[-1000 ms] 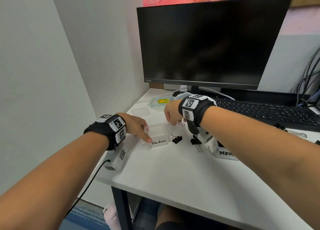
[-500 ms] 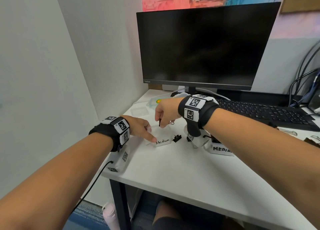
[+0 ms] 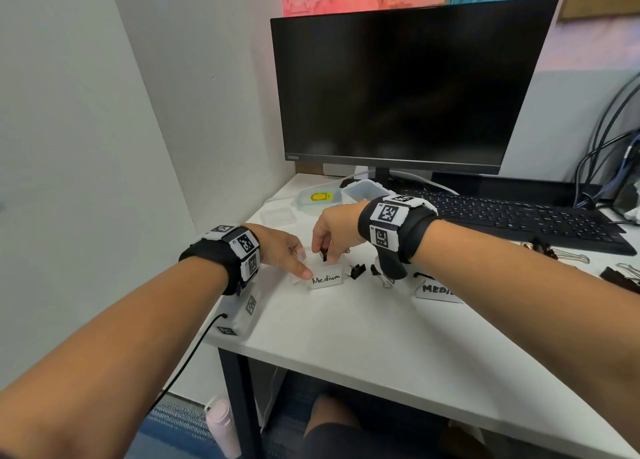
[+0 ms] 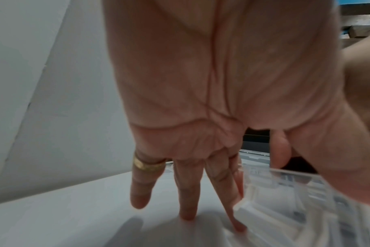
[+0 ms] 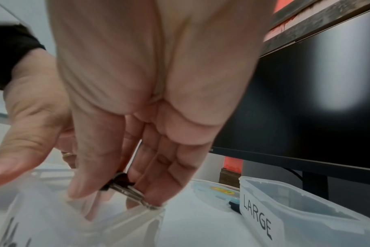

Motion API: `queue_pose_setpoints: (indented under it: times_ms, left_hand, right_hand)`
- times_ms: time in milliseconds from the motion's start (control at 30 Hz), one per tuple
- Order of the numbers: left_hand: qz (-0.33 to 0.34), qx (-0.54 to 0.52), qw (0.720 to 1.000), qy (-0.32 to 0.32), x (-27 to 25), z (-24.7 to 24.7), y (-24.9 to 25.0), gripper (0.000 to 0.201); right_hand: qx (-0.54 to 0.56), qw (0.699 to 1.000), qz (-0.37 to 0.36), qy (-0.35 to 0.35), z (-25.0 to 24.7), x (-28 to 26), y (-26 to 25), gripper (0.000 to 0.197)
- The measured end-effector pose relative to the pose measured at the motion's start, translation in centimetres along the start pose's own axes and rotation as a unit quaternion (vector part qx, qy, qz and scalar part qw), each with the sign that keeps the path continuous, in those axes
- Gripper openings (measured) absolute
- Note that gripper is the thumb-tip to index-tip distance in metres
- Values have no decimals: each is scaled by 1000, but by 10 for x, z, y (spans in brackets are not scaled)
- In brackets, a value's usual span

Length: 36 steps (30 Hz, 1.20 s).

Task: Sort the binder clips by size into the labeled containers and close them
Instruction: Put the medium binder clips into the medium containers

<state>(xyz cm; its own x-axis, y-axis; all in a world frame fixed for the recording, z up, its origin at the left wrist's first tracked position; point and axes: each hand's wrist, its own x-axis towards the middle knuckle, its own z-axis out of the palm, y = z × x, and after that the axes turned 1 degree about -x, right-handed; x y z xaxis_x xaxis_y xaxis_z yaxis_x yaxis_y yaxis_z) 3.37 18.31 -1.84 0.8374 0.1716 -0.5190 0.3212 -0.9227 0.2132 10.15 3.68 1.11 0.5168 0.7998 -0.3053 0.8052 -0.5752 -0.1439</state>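
A small clear container labeled "Medium" (image 3: 325,278) stands near the desk's left edge. My left hand (image 3: 294,258) rests against its left side with straight fingers (image 4: 187,212), the thumb lying along the clear wall (image 4: 306,200). My right hand (image 3: 327,251) hovers just over the container's opening (image 5: 108,222) and pinches a small black binder clip (image 5: 125,185) with silver handles between thumb and fingers. Two more small black clips (image 3: 356,271) lie on the desk just right of the container.
A clear tub labeled "LARGE" (image 5: 285,210) stands behind, beside a lid with a yellow sticker (image 3: 318,197) and a clear lid (image 3: 278,216). A second "MEDIU" label (image 3: 436,289) shows under my right wrist. Bigger clips (image 3: 571,257), a keyboard (image 3: 519,213) and a monitor (image 3: 398,88) fill the right and back.
My right hand picked a black clip up from the desk and carried it left, over the Medium container. The left hand stayed against the container.
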Motion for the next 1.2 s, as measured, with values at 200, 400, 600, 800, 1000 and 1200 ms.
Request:
queue_pose_setpoints:
  times_ms: [200, 400, 600, 800, 1000, 1200]
  left_hand:
    - [-3, 3, 1000, 7, 5, 0, 0, 69]
    - [5, -1, 1000, 8, 8, 0, 0, 61]
    - [14, -23, 1000, 2, 11, -1, 1, 71]
    - [12, -47, 999, 1, 12, 1, 2, 72]
    - [11, -47, 999, 3, 13, 0, 2, 56]
    - [10, -32, 999, 9, 11, 0, 3, 57]
  right_hand:
    - [4, 1000, -15, 26, 2, -5, -4, 40]
    - [7, 999, -11, 47, 1, -9, -1, 39]
    - [44, 995, 19, 84, -2, -13, 9, 27]
    - [29, 995, 76, 55, -1, -15, 20, 23]
    - [23, 997, 62, 40, 3, -17, 15, 23]
    - [72, 996, -6, 58, 7, -19, 12, 33]
